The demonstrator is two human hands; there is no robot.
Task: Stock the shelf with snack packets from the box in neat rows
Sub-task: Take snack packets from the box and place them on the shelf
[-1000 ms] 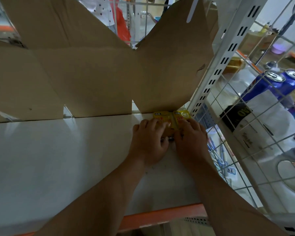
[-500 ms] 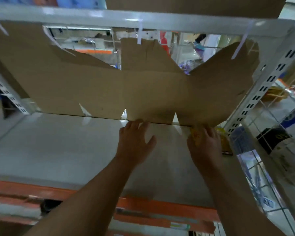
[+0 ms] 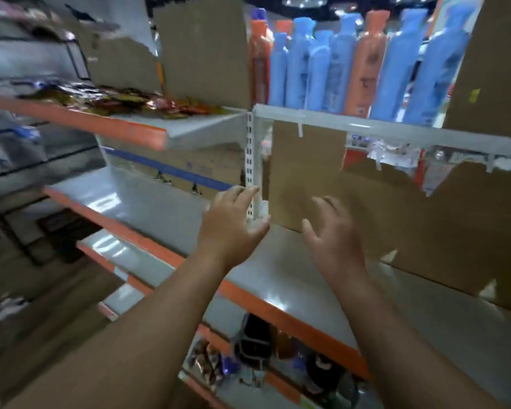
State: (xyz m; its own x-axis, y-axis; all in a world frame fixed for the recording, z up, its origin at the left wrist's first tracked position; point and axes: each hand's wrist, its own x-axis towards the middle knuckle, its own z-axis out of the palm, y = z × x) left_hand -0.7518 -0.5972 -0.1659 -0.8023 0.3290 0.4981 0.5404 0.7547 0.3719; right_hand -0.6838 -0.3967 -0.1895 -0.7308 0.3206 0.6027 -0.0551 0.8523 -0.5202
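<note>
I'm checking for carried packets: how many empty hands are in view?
2. The left hand hovers before the white slotted upright; the right hand before the cardboard sheet at the back of the shelf. Both are open and empty.

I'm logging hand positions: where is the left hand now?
Head view, centre: the left hand hovers empty over the grey shelf, in front of the slotted upright.

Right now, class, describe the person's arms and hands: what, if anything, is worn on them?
Nothing worn shows. The left forearm and right forearm are bare, no sleeves in view. The left hand and right hand have no gloves, watch or bracelet; blur could hide a thin ring.
</note>
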